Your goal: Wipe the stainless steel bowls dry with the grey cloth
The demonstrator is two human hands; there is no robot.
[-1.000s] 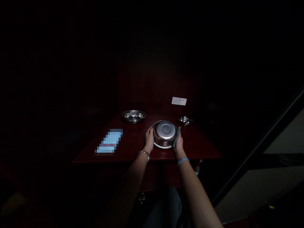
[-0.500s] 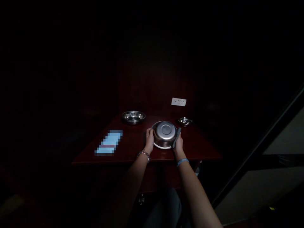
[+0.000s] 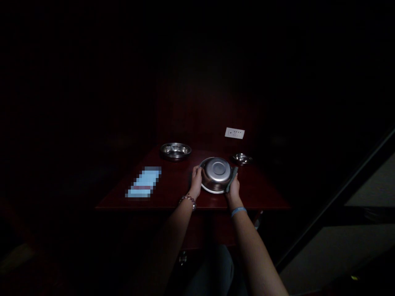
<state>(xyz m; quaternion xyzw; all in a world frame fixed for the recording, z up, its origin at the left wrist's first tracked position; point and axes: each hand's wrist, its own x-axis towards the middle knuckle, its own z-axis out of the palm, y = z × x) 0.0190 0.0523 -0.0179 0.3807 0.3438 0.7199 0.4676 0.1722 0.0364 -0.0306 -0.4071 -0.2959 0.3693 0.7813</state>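
Observation:
An upturned stainless steel bowl [image 3: 217,174] is between my hands over the dark red table [image 3: 173,195], its base facing up. My left hand [image 3: 196,181] is closed on the left side of its rim. At the right side, my right hand [image 3: 234,187] grips the rim through a dark grey-green cloth [image 3: 232,179]. The bowl's inside is hidden. I cannot tell whether its rim touches the table.
A wide steel dish [image 3: 175,151] stands at the back left, and a small steel bowl [image 3: 242,159] at the back right. A blurred-out light blue rectangle [image 3: 144,183] lies on the left. A white socket plate [image 3: 235,132] is on the wall behind.
The view has shifted slightly. Both hands keep their hold on the bowl, with the cloth still at the right side; the bowl has hardly moved relative to the table.

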